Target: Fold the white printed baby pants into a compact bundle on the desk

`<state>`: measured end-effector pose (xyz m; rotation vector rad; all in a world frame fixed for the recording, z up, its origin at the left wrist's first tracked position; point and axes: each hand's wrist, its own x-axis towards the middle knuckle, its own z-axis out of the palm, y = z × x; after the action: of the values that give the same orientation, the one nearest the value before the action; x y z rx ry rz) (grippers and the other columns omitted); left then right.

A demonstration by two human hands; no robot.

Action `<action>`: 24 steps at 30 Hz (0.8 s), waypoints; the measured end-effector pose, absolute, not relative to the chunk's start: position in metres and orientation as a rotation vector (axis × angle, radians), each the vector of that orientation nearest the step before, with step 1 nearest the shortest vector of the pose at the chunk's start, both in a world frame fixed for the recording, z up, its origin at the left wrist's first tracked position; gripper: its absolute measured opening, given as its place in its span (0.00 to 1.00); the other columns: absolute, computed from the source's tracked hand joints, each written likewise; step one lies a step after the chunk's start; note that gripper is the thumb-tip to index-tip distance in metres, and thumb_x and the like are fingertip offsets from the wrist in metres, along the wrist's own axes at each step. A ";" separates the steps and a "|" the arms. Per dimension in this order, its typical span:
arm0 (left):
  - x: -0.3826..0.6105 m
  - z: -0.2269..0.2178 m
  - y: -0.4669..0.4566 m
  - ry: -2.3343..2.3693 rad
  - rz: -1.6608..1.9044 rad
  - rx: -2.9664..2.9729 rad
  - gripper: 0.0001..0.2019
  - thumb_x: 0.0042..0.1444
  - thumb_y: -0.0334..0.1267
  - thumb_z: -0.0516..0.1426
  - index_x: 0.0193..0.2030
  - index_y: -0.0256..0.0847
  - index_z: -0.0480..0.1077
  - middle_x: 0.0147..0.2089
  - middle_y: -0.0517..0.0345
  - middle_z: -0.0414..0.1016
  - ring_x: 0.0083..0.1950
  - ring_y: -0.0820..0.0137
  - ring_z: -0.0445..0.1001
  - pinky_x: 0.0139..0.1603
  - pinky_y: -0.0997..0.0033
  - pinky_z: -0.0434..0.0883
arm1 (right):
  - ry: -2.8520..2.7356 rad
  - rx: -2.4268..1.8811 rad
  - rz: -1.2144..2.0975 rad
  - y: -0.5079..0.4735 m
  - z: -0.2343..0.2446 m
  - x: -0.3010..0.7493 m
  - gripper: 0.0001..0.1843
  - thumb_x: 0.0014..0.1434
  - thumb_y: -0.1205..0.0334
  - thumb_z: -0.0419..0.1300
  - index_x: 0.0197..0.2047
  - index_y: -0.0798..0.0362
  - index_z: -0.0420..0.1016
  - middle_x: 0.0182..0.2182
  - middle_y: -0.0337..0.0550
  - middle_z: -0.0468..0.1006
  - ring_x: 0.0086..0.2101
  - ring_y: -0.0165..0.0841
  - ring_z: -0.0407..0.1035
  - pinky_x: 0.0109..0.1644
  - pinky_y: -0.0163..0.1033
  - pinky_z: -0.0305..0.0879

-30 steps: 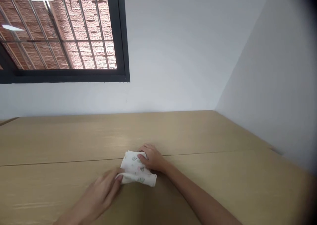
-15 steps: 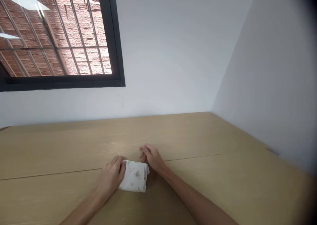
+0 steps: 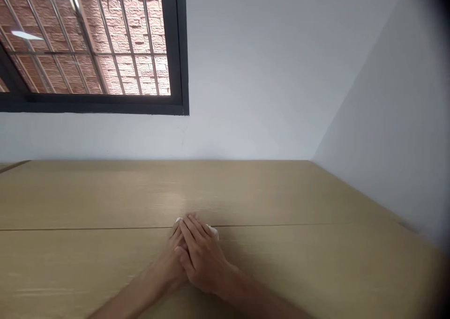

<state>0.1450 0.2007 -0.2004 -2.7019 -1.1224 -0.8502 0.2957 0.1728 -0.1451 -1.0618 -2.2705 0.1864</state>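
Note:
A small folded white cloth lies on the wooden table, almost wholly covered by my hands; only slivers show at its right edge and upper left. My right hand rests palm down over the cloth and partly over my left hand, its fingers stretched forward. Beneath it, my left hand reaches in from the left and lies on the cloth's left side. What shows of its fingers looks stretched flat, while the rest is hidden under the right hand.
The pale wooden table has a seam running across it by my fingertips. Behind it stands a white wall with a dark-framed barred window at upper left. Another wall borders the table's right side.
My right hand, curled just beyond the cloth's upper right corner before, has come left and spread over the cloth and my left hand. The cloth's printed top is now covered. The view has shifted slightly.

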 end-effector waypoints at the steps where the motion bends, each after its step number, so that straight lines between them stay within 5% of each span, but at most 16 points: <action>1: 0.143 -0.205 0.202 -1.132 -0.823 -2.690 0.35 0.62 0.42 0.57 0.74 0.46 0.51 0.73 0.50 0.59 0.72 0.50 0.59 0.72 0.43 0.59 | -2.322 -1.073 0.166 0.173 -0.148 0.297 0.31 0.71 0.55 0.51 0.72 0.59 0.56 0.70 0.55 0.59 0.69 0.45 0.50 0.72 0.53 0.51; 6: 0.139 -0.203 0.201 -1.219 -0.513 -2.714 0.40 0.57 0.34 0.53 0.76 0.38 0.46 0.76 0.43 0.49 0.76 0.49 0.47 0.74 0.38 0.51 | -2.428 -1.081 0.181 0.182 -0.151 0.311 0.34 0.72 0.51 0.48 0.75 0.57 0.49 0.73 0.51 0.51 0.71 0.43 0.44 0.74 0.52 0.46; 12: 0.134 -0.184 0.204 -1.409 -0.419 -2.746 0.33 0.69 0.45 0.46 0.75 0.29 0.45 0.77 0.41 0.42 0.78 0.54 0.39 0.76 0.45 0.48 | -2.515 -1.004 0.298 0.203 -0.152 0.336 0.34 0.74 0.51 0.45 0.76 0.57 0.44 0.73 0.50 0.48 0.71 0.40 0.43 0.74 0.51 0.48; 17: 0.121 -0.185 0.214 -1.634 -0.520 -2.756 0.37 0.71 0.56 0.40 0.75 0.27 0.45 0.76 0.38 0.44 0.78 0.55 0.43 0.76 0.47 0.49 | -2.465 -1.183 0.402 0.208 -0.158 0.347 0.32 0.74 0.51 0.44 0.74 0.59 0.51 0.72 0.55 0.52 0.70 0.43 0.47 0.72 0.52 0.51; 24: 0.117 -0.190 0.215 -1.660 -0.604 -2.788 0.38 0.71 0.58 0.41 0.74 0.28 0.47 0.76 0.38 0.47 0.77 0.55 0.45 0.75 0.47 0.51 | -2.433 -1.210 0.342 0.205 -0.162 0.342 0.31 0.72 0.53 0.46 0.73 0.60 0.55 0.69 0.59 0.58 0.68 0.46 0.54 0.70 0.55 0.55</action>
<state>0.1166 0.2151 -0.1902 -2.7883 -1.6604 -0.6039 0.3424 0.2052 -0.1617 -1.2104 -2.4333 0.3424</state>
